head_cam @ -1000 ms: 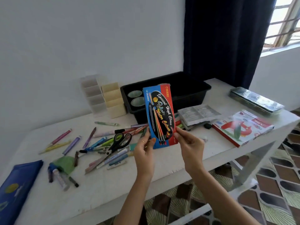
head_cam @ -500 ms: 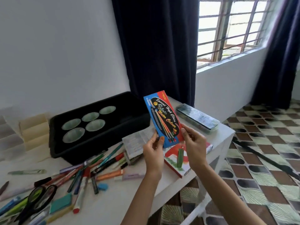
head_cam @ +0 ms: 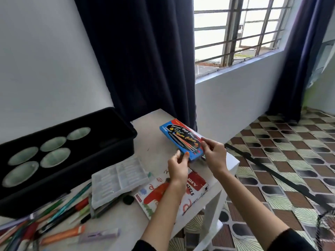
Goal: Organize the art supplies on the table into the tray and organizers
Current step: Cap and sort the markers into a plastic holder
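Note:
Both hands hold a blue and red water colour box (head_cam: 181, 137) low over the table's far right corner. My left hand (head_cam: 178, 168) pinches its near end with thumb on top, and my right hand (head_cam: 214, 154) grips its right near edge. The box covers whatever lies beneath it at that corner. A black tray (head_cam: 116, 142) with several pale green round dishes stands at the back left. Loose pens, pencils and paint tubes (head_cam: 63, 214) lie scattered at the lower left.
A clear plastic compartment case (head_cam: 117, 180) lies in front of the tray. A red and white pastels box (head_cam: 163, 192) sits under my left wrist. A small black cap (head_cam: 128, 199) lies between them. The table's right edge (head_cam: 233, 163) drops to a tiled floor.
The view swung right. Both hands carried the water colour box from upright over mid-table to the right, and lowered it nearly flat at the far right corner, over the spot where a metal tin lay.

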A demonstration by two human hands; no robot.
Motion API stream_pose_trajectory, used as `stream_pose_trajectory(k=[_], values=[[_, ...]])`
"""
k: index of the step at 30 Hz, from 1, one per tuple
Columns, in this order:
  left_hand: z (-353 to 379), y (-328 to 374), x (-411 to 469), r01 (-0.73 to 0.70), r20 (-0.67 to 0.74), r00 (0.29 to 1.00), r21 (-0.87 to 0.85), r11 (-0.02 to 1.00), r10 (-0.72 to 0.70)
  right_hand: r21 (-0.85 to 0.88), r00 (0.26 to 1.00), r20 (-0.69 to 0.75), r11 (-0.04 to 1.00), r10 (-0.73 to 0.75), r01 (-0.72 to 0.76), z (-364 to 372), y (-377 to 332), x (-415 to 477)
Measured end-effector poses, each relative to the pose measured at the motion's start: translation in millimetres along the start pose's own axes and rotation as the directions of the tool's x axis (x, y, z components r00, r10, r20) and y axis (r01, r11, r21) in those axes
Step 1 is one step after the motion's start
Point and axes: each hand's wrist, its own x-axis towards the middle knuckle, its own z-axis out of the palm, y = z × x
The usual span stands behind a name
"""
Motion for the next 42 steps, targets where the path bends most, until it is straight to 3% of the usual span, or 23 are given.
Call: stream_pose_trajectory(k=[7, 12, 20, 30, 37, 40, 42], values=[[25.1, -22.5, 35.6, -0.02, -0.104, 0.994, 0.182, 0.983, 0.039, -0.285, 0.995, -0.034, 0.955, -0.096, 0.083, 1.1, 19.6, 28.9], [35.2, -21.6, 45.4, -0.035, -0.094, 0.994, 0.192, 0.981, 0.054, -0.258, 0.994, -0.002, 0.961, -0.107, 0.103, -5.5, 20.7, 37.7], [44.7, -17.7, 46.2, -0.057, -0.066, 0.994, 0.355, 0.933, 0.085, -0.283, 0.993, 0.11, 0.957, -0.034, 0.064, -13.4, 7.7, 51.1], [43.6, -18.4, 42.8, -0.072, -0.031, 0.996, 0.328, 0.942, 0.087, -0.299, 0.991, 0.129, 0.954, 0.023, 0.017, -12.0, 9.5, 52.4], [29.8, -10.8, 43.6, -0.006, 0.082, 0.996, 0.291, 0.957, -0.018, -0.361, 0.99, 0.134, 0.932, 0.035, 0.016, -10.8, 8.8, 52.4], [14.2, 6.3, 34.8, 0.034, 0.089, 0.995, 0.188, 0.982, -0.052, -0.556, 0.992, 0.097, 0.822, -0.085, 0.125, -1.3, 7.2, 48.6], [0.5, 16.5, 28.0, 0.034, -0.031, 0.999, 0.145, 0.989, -0.03, -0.595, 0.97, 0.076, 0.77, -0.232, 0.231, 11.5, 1.2, 39.5]])
